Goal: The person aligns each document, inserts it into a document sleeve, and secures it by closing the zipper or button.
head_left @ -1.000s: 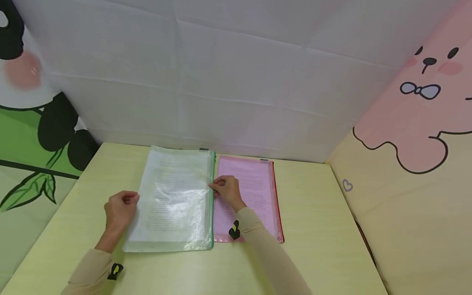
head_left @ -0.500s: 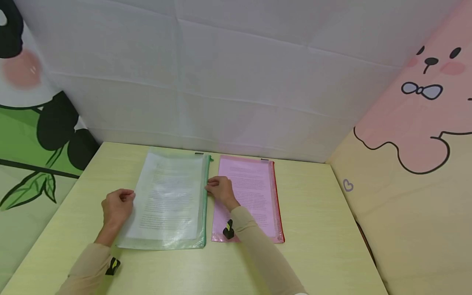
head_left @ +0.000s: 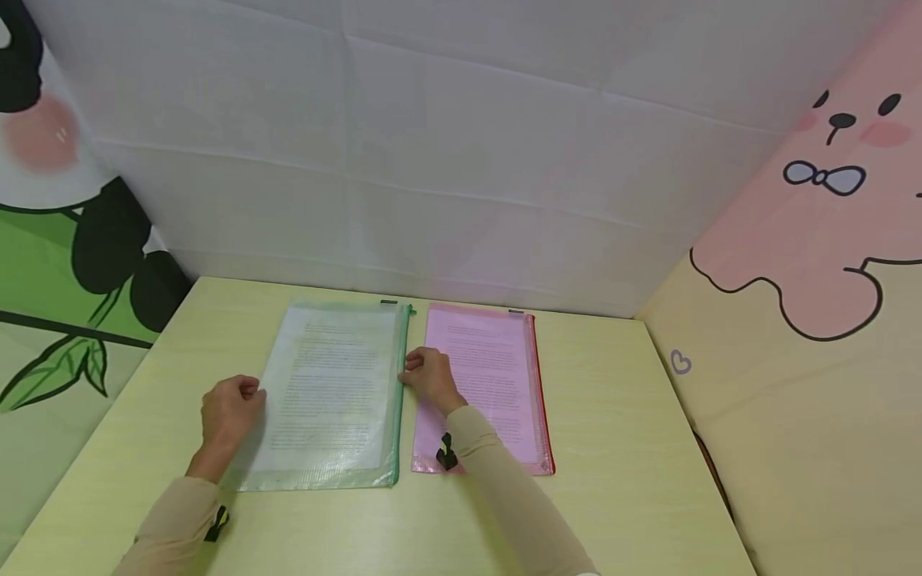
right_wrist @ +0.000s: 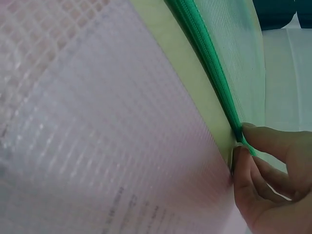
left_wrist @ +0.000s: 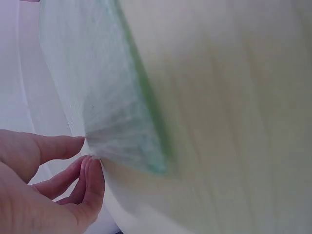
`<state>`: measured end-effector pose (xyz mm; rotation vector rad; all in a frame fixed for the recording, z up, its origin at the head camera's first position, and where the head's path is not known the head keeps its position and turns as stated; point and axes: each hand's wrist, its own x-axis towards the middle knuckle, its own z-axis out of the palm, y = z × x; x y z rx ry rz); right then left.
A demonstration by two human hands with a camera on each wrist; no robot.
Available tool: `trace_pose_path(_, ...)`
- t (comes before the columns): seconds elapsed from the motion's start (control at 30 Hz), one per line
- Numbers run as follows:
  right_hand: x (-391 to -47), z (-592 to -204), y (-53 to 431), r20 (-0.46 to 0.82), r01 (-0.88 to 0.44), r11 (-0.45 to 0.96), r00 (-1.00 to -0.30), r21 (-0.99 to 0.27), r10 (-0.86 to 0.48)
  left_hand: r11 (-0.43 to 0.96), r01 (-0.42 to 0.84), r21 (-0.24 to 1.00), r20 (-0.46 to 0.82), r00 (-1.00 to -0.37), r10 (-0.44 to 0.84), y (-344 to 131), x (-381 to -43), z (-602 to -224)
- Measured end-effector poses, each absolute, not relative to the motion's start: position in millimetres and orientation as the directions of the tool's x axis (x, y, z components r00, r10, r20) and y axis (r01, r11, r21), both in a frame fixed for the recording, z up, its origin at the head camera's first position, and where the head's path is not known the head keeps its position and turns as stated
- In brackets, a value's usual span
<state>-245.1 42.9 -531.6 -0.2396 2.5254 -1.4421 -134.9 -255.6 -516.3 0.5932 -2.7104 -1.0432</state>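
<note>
A clear green-edged zipper document pouch [head_left: 331,384] with a printed sheet inside lies on the table, left of a pink zipper document pouch [head_left: 479,360]. My left hand [head_left: 232,412] is at its left edge, where thumb and fingertips [left_wrist: 73,146] pinch the plastic and crease it in the left wrist view. On the opposite side my right hand [head_left: 432,378] pinches the green zipper edge [right_wrist: 209,68] between thumb and fingers, as the right wrist view shows. The right forearm passes over the lower part of the pink pouch, which has a red zipper and also holds a printed page.
The pale wooden table [head_left: 619,448] meets a white cloth wall [head_left: 446,160] just behind both pouches. A side wall with a pink cartoon bear [head_left: 843,184] stands at the right; a panel with green and black drawings [head_left: 108,256] stands at the left.
Both hands have shifted the green-edged pouch slightly left and it lies flatter. A narrow strip of table now shows between it and the pink pouch, which has stayed put.
</note>
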Motion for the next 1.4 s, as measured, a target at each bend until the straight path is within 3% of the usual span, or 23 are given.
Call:
trace_pose_path(0.63,-229.8,-526.2,76.0,0.005,-0.207,0.537,-0.936,-0.818,-0.352,0.718,-0.221,0.660,0.118,-0.913,-0.390,-228.2,-127.8,-506.3)
trace_pose_path(1.4,-206.0,-515.0,134.2,0.117,-0.334,0.534,-0.909,-0.777,-0.399,0.750,0.028,0.661,0.300,-0.926,-0.229,-173.4,-117.0,-487.6)
